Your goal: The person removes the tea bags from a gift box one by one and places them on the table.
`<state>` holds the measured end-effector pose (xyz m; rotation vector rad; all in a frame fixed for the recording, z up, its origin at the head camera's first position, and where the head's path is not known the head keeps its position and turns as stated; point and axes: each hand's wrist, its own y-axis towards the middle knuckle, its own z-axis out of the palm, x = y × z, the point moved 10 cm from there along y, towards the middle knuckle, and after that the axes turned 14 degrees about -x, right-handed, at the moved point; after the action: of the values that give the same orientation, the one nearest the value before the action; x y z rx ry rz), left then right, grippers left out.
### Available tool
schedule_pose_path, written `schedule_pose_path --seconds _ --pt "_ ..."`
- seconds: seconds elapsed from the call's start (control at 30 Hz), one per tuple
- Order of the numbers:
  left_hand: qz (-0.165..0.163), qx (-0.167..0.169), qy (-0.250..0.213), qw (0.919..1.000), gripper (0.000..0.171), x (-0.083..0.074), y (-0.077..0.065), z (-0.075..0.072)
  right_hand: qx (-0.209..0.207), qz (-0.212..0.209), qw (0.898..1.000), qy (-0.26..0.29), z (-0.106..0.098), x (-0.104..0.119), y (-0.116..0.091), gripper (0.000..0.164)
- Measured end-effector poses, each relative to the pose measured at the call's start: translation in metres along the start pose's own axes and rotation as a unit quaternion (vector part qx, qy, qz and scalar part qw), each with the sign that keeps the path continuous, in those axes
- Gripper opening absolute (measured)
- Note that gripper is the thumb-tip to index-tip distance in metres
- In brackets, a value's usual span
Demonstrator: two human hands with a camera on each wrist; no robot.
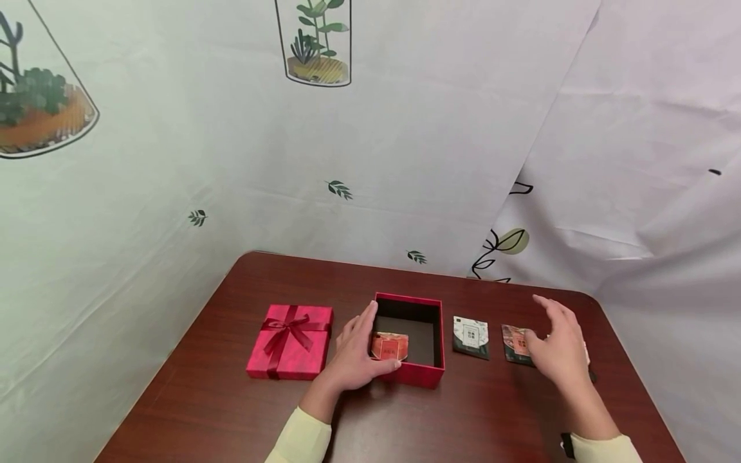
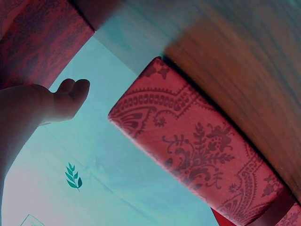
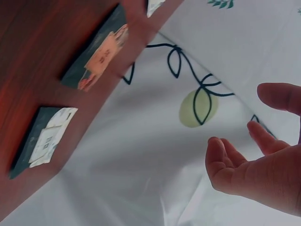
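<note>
An uncovered red box with a dark inside stands mid-table, an orange packet in its front left part. My left hand rests at the box's left front corner, fingers stretched along the left side and thumb over the front rim. The box's patterned wall is beside this hand in the left wrist view. My right hand hovers over the table's right side, thumb and fingers spread, holding nothing. Partly behind it lies an orange-and-dark packet; a white-and-dark packet is mostly hidden by it in the head view.
The red lid with a ribbon bow lies left of the box. Another white-and-dark packet lies just right of the box. A pale printed cloth hangs behind the brown table.
</note>
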<state>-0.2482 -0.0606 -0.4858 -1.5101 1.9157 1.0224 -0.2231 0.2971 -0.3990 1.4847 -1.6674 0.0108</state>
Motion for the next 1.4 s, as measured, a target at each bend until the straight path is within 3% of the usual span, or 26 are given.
schedule_pose_path --seconds 0.6,1.4 --pt "0.002 0.000 0.004 1.0000 0.117 -0.002 0.000 -0.001 -0.008 -0.034 0.999 0.025 0.007 0.033 -0.005 0.066" --pt "0.003 0.001 0.004 1.0000 0.117 -0.002 -0.001 0.000 0.022 -0.056 0.996 0.065 0.038 0.073 -0.014 0.066"
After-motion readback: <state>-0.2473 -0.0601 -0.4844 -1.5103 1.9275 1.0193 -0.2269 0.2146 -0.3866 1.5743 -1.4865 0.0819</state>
